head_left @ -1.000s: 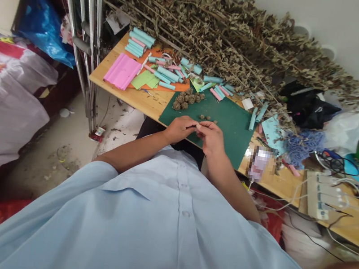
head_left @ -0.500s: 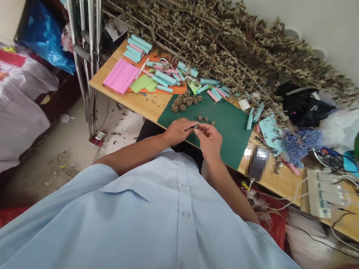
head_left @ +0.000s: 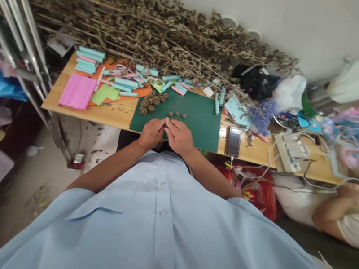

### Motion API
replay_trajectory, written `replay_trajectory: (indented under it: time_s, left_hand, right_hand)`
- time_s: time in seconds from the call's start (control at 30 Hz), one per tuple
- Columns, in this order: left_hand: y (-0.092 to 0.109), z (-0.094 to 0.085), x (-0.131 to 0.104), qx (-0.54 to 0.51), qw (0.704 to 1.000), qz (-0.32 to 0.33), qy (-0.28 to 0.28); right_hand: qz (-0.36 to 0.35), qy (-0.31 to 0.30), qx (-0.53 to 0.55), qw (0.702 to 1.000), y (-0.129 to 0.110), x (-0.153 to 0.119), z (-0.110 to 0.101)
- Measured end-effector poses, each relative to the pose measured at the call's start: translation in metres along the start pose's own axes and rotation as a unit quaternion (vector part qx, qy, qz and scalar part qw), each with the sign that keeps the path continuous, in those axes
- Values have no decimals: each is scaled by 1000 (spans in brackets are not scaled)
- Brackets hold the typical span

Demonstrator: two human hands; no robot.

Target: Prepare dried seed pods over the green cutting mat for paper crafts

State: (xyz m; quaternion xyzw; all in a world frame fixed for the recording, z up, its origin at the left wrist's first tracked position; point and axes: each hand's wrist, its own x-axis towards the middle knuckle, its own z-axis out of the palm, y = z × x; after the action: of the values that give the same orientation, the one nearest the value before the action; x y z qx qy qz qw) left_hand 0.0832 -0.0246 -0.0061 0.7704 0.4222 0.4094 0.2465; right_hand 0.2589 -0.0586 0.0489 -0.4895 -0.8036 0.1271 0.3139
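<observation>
My left hand (head_left: pixel 152 133) and my right hand (head_left: pixel 179 136) meet fingertip to fingertip over the front edge of a green cutting mat (head_left: pixel 200 119). Both are closed in a pinch; whatever sits between the fingers is hidden by them. Just beyond the fingertips lie a few small brown clumps (head_left: pixel 177 114). A heap of larger brown, rough clumps (head_left: pixel 150 102) rests on the mat's left part.
Blue and pink paper rolls (head_left: pixel 126 83) and a pink paper stack (head_left: pixel 77 92) lie left. Dried stalks (head_left: pixel 149 25) line the back. On the right are a phone (head_left: pixel 232 145), a power strip (head_left: pixel 288 151) with cables, and another person's arm (head_left: pixel 334 209). Metal poles (head_left: pixel 22 28) stand left.
The view has swung to the right, so the table appears further left and the other person's arm shows more. My hands stay pinched together; the small dark thing between them is now covered.
</observation>
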Motion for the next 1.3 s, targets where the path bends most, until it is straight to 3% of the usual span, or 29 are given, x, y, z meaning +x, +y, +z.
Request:
replay_trajectory:
  time_s: [0.23,0.47,0.67,0.77,0.9,1.13,1.3]
  left_hand:
    - [7,-6,5,7,1000,-12,-8]
    - [7,-10,8,47,998,-51,4]
    - [6,-14,10,44,997,-67,-5]
    - [10,-16,12,36,996,-84,8]
    - [15,-16,12,29,995,-92,28]
    - [17,-17,10,47,992,-114,30]
    - [18,-17,11,51,988,-139,37]
  right_hand:
    - [-34,-21,-54,998,3,-2,6]
    - [-12,-43,-81,996,-3,6,3]
    - [24,10,2,1000,-7,9,1]
    - [65,56,56,995,3,-3,-12]
    - [108,133,31,985,40,-45,-54]
    - [248,280,-80,924,156,-149,-143]
    - [227,249,-76,939,206,-182,-161]
